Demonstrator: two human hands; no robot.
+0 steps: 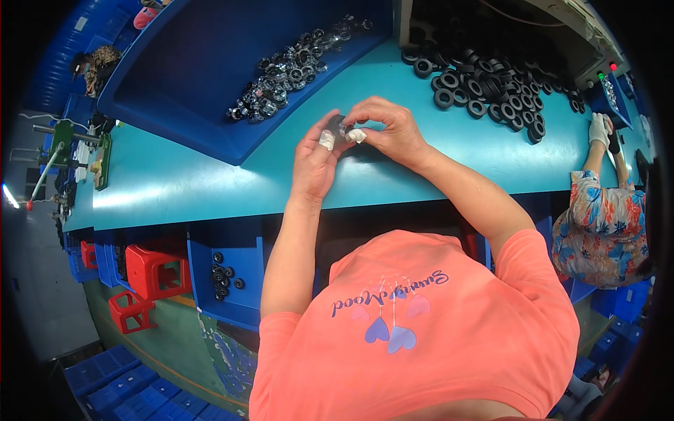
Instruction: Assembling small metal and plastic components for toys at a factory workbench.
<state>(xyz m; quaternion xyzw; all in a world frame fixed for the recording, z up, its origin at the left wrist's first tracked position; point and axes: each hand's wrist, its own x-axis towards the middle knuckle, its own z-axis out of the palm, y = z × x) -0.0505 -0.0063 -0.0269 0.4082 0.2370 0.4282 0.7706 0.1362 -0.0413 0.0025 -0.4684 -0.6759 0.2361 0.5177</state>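
Observation:
Above the bench, my left hand [314,154] is closed around a black ring [335,125], held between fingers and thumb. White wrapping covers the left thumb. From the right, my right hand [394,132] reaches in with bent fingers, its wrapped thumb and fingertips pinched together at the ring's side. A small clear, shiny bit shows there, but I cannot make out what it is. Beyond my hands, a blue tray [189,77] holds a strip of clear round parts [284,76]. Loose black rings [484,88] lie heaped on the bench to the far right.
The turquoise bench [414,165] runs across the view. At left stands a green hand press [63,151] with a lever. Below the bench edge, a blue bin [232,302] holds several small black parts, near red stools [156,270]. At right, a gloved co-worker [597,224] works.

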